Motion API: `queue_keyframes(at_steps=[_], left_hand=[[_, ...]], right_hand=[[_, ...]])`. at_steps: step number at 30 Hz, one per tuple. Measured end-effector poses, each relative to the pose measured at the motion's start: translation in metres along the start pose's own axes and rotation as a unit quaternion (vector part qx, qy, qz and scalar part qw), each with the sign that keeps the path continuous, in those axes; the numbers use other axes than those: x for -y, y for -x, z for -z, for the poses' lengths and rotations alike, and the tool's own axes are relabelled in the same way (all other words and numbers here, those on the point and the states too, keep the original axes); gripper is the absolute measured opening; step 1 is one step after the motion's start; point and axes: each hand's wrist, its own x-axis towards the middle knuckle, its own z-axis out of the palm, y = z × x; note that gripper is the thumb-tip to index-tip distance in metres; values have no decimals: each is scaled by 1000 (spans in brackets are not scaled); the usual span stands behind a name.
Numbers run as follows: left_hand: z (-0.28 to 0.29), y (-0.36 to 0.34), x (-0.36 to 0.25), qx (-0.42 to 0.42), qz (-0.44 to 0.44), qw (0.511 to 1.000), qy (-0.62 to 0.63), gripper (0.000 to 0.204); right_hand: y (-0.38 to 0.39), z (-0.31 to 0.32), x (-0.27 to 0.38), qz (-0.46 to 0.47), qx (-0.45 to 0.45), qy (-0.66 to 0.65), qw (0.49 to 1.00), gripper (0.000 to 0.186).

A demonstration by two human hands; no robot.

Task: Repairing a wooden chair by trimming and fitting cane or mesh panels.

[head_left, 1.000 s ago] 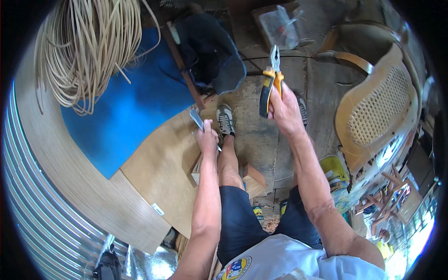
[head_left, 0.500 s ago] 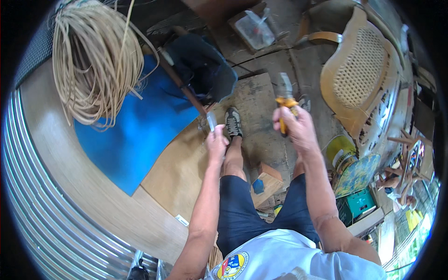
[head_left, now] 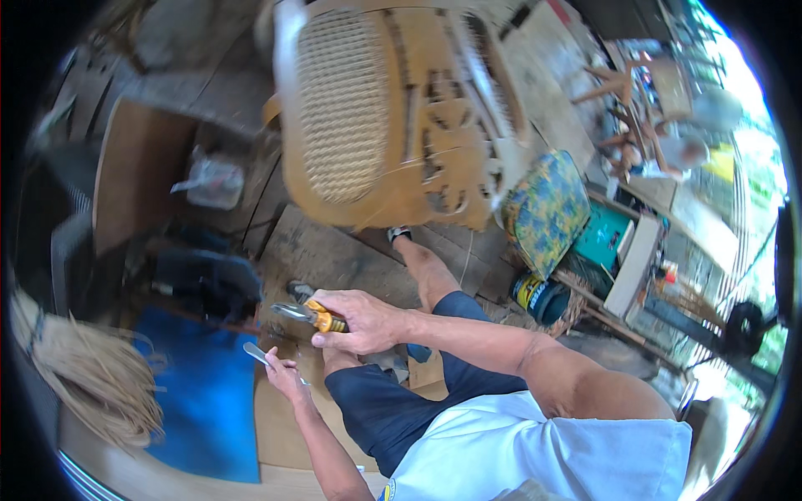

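My right hand [head_left: 359, 321] is closed around yellow-and-black-handled pliers [head_left: 305, 316], their metal jaws pointing left over my knees. Lower and to the left, my left hand [head_left: 286, 377] grips a flat, pale metal blade [head_left: 256, 353]; its kind cannot be made out. The tips of the two tools are apart. Beyond my hands stands a light-brown wooden chair part with a woven cane panel [head_left: 344, 108]. Its edge beside the panel has cut-out openings, and a loose strand hangs near it. Neither hand touches the chair.
A bundle of cane strands [head_left: 96, 384] lies at the left by a blue sheet [head_left: 205, 401]. A dark blue container [head_left: 209, 284] and a clear plastic bag [head_left: 213, 179] sit beyond. To the right are a patterned cushion [head_left: 547, 209], a bucket [head_left: 541, 296] and a green box [head_left: 603, 230].
My view has swung right, bringing the cane chair to the middle. The pliers have turned from pointing away to pointing left, and have come closer to the blade in my left hand.
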Motion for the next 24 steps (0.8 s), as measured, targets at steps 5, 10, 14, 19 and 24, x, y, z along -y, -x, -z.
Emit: queue_keyframes(at_steps=[5,10,14,19,24], left_hand=[[-105,24,-85,84,-83,993,-32,41],[-188,64,-154,123,-181,976,-13,39],[-225,114,-177,114,-186,976,5,39],[-239,178,-144,208,-219,934,-189,38],[-235,268,-109,487,-140,714,-484,47]], right_hand=[[65,138,44,-71,-156,2,985,31],[143,241,5,-223,-392,-146,880,30],[217,306,-48,-319,-401,46,857,36],[332,350,-127,-566,-4,175,806,42],[459,321,-156,-628,191,315,686,48]])
